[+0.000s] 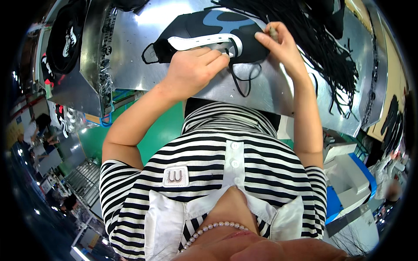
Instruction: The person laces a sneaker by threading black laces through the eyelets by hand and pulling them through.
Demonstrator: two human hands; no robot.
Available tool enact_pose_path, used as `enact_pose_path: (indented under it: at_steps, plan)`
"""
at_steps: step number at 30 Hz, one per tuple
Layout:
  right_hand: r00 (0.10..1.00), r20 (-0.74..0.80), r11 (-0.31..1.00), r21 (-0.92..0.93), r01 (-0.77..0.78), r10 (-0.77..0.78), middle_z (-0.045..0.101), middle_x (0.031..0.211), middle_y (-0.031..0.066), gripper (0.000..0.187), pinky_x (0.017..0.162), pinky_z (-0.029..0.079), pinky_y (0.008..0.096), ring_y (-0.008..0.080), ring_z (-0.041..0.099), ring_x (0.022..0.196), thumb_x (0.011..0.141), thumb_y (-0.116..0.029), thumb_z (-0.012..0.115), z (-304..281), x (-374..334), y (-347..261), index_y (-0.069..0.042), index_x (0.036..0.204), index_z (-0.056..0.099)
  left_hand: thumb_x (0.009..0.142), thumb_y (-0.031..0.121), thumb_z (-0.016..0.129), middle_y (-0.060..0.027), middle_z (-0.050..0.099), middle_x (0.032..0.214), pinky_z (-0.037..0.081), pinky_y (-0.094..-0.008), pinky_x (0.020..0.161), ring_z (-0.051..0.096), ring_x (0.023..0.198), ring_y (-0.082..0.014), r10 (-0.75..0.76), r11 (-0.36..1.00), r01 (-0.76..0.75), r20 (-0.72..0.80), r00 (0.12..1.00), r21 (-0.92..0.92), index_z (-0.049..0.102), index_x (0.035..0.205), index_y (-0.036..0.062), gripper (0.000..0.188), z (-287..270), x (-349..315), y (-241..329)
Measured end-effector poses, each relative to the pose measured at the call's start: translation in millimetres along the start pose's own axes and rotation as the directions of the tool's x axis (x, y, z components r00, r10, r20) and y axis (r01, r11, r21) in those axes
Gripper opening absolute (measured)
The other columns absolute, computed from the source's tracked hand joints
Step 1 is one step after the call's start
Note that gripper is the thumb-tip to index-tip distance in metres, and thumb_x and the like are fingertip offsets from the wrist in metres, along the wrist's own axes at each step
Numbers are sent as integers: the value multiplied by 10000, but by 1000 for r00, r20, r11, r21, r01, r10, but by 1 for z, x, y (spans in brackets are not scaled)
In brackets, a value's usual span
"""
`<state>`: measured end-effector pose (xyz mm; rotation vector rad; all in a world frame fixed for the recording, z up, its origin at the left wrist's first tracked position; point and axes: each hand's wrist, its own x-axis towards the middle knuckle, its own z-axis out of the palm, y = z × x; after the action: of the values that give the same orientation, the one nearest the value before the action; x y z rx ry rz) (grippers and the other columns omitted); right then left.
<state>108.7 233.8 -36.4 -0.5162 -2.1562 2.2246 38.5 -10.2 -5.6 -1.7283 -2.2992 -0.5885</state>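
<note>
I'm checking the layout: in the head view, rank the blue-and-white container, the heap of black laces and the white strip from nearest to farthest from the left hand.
From the left hand:
1. White strip, close by its fingers
2. Heap of black laces, at upper right
3. Blue-and-white container, at lower right
</note>
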Motion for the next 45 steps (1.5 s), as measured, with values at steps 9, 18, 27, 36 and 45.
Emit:
enact_pose_path:
  at_steps: [9, 18, 27, 36, 45]
  plan:
    - [965, -177, 980, -63, 187, -196, 598, 1101, 76, 574, 847, 502, 233, 117, 584, 998, 782, -20, 790, 31, -26, 5, -39, 1258, 470, 948, 235, 671, -98, 600, 1195, 491, -270, 799, 581, 966, -153, -313, -225, 744, 770, 556, -629, 532, 1338, -12, 482, -29, 2, -41]
    - [983, -74, 982, 79, 173, -168, 628, 1139, 102, 592, 917, 490, 272, 153, 610, 1024, 816, 15, 745, 32, -28, 1, -7, 1336, 461, 825, 351, 779, 23, 665, 906, 378, -214, 701, 513, 773, -79, -315, 43, 943, 891, 326, -330, 720, 1021, 88, 333, -13, 19, -43]
    - [983, -172, 989, 143, -33, 58, 608, 1150, 111, 454, 902, 482, 256, 146, 601, 1011, 866, -73, 718, 26, -30, 1, -1, 1261, 508, 852, 140, 712, -96, 737, 816, 529, -291, 697, 677, 716, -153, -592, 396, 766, 498, 634, -506, 761, 912, 15, 148, 7, -1, -50]
    - [986, -117, 991, 71, -112, 119, 637, 1048, 78, 406, 841, 478, 239, 118, 602, 936, 869, -103, 715, 21, -35, -7, -15, 1223, 537, 825, 166, 744, -78, 746, 896, 524, -307, 742, 677, 784, -163, -519, 336, 733, 533, 668, -592, 758, 923, 28, 170, 5, 9, -43]
    - [975, -178, 959, 271, -83, 135, 622, 978, -7, 434, 550, 306, 173, 29, 533, 736, 844, -176, 741, -15, -49, 11, -74, 1225, 561, 911, 54, 683, -62, 680, 874, 506, -254, 694, 602, 744, -100, -552, 833, 552, -121, 825, -35, 683, 963, -4, 78, -90, -29, -108]
